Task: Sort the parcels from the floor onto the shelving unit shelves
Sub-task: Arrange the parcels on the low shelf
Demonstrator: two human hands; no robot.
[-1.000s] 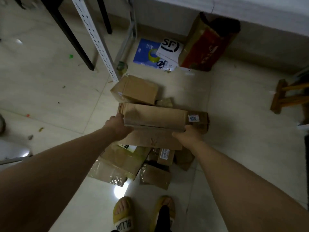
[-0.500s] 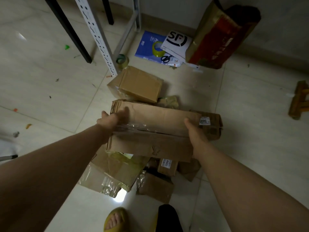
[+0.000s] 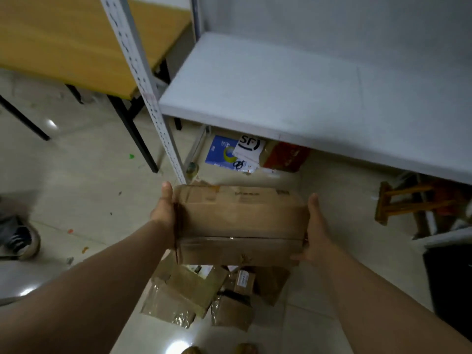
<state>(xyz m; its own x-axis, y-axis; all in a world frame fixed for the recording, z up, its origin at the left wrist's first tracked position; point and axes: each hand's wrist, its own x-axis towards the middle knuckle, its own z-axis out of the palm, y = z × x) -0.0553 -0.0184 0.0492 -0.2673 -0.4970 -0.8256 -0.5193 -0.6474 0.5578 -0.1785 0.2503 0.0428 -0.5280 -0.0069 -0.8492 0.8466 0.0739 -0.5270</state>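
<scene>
At the left stands a yellow desk [image 3: 63, 42]. The left hand [image 3: 163, 213] clasps the left end of a long brown parcel [image 3: 240, 221], with the thumb on its top edge. The right hand [image 3: 315, 233] clasps the right end, thumb pointing up along the side. The parcel is held in the air before the front edge of the white shelf [image 3: 281, 98], above other parcels [image 3: 204, 290] on the floor [image 3: 89, 175].

Parcel sorting room, likely. Slotted steel shelving [image 3: 281, 85], taped parcels [image 3: 189, 290] heaped on tile floor [image 3: 89, 187], SF courier envelope [image 3: 249, 146].
</scene>
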